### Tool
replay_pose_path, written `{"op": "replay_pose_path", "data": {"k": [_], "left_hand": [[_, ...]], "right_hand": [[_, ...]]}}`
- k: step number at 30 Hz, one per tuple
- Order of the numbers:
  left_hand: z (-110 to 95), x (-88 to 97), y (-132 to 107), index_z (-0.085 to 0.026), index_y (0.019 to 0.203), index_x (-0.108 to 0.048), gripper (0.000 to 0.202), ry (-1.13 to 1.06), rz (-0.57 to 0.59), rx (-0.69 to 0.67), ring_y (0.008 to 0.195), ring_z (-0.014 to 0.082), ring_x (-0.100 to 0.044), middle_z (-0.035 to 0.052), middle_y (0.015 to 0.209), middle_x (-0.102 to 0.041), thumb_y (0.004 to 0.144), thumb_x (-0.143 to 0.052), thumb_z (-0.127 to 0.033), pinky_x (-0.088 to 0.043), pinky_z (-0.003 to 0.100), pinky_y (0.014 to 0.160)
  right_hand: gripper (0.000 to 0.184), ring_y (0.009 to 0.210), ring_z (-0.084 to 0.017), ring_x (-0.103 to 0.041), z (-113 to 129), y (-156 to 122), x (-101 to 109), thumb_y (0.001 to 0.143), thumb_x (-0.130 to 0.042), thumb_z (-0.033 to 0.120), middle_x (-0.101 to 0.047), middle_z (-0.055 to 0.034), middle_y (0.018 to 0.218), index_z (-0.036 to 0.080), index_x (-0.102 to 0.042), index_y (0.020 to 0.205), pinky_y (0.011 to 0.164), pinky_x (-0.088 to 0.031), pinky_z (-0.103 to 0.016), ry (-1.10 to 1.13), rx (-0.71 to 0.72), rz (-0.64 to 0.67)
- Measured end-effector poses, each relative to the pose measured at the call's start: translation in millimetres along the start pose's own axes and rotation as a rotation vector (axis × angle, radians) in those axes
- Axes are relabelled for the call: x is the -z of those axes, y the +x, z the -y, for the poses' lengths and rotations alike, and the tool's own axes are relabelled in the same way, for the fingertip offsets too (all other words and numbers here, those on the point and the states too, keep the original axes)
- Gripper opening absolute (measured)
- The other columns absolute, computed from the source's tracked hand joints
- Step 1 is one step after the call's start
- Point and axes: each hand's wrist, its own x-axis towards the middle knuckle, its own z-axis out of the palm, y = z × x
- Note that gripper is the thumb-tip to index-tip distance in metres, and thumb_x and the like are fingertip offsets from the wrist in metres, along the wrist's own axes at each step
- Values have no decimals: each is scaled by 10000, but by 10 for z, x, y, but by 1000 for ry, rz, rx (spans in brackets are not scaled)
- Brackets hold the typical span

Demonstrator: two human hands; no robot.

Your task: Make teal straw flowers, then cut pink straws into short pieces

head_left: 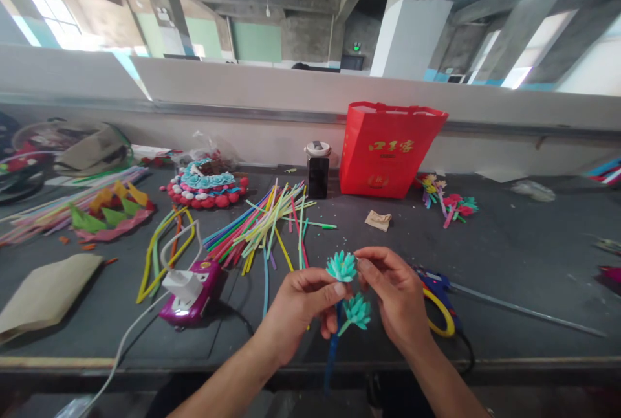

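My left hand pinches a turquoise craft flower with a yellowish centre between thumb and finger. Just below it hangs a second turquoise flower, with a short green stem. A dark blue strip runs down from under my left hand past the table edge. My right hand is closed, thumb against forefinger, at the right side of the upper flower. What its fingertips hold, if anything, is too small to make out. Beside my right hand lies a blue glue gun with a long translucent stick.
Colourful pipe cleaners lie in a pile left of centre. A purple power socket with a white charger stands nearer. Behind are a phone, a red bag and finished flowers. A yellow ring lies by the glue gun.
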Motion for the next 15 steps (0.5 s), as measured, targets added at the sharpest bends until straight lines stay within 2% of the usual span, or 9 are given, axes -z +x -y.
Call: {"op": "replay_pose_path", "data": {"k": [3,6,10,15], "left_hand": [[15,0,4,-108,729,-716,309,82,-38,-22,389,84,-527,27,580,-646,679,-816,-396,-425,182,362],[24,8,1,-116,710,-701,319,128,-69,-24,359,78,-481,-22,463,-544,670,-814,-411,-392,176,350],[31,19,0,-125,681,-673,317,213,-127,-55,338,54,-426,-54,441,-480,655,-817,-406,-329,160,332],[23,15,4,-129,708,-679,313,287,-118,-92,351,53,-416,-52,464,-488,667,-800,-415,-313,165,335]], "right_hand": [[127,594,-103,-518,17,-11,23,882,-670,329,-621,19,689,239,-720,956,542,-434,-198,-26,29,27],[105,597,-99,-525,69,-27,15,883,-668,311,-650,18,750,256,-722,954,547,-433,-199,-108,92,47],[83,607,-96,-528,105,-35,8,887,-662,278,-656,28,795,275,-723,943,551,-425,-200,-198,181,45],[79,591,-103,-490,87,-41,25,892,-647,287,-598,36,706,241,-694,849,538,-389,-211,-135,119,101]]}}
